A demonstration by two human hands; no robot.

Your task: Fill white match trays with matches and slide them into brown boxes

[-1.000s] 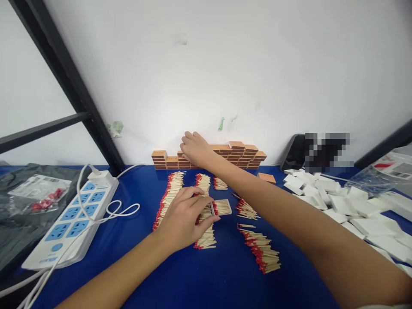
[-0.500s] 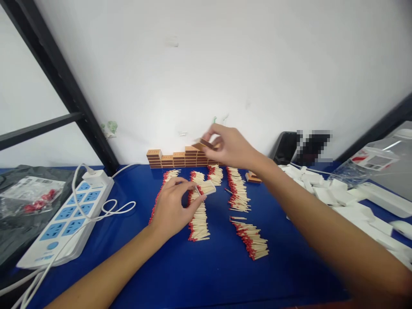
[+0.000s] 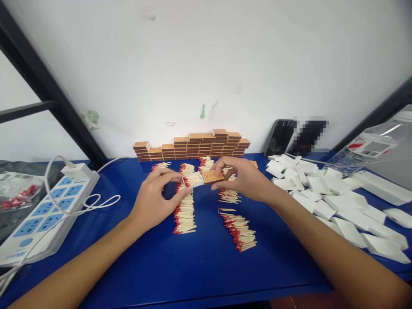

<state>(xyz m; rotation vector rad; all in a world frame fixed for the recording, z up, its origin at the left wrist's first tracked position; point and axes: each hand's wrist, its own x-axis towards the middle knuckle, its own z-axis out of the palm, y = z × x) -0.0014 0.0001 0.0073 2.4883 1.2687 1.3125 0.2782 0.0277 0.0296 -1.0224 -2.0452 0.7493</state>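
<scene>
Head view. White tray [image 3: 196, 185], holding red-headed matches [image 3: 192, 178], pinched at one end between thumb and fingers of left hand [image 3: 154, 193], above middle of blue table [image 3: 161, 270]. Orange matchbox sleeve [image 3: 212, 176], gripped narrowly by thumb and fingers of right hand [image 3: 243, 177], end to end with tray; contact or slight gap, cannot tell. Below: loose match piles [image 3: 185, 214], in columns running from rear edge towards front. Along rear edge: stacked matchboxes [image 3: 193, 148], stepped, contents hidden. Near right edge: heap of white trays [image 3: 320, 184]. At left edge: clear bag [image 3: 32, 182] of red pieces [image 3: 21, 197].
</scene>
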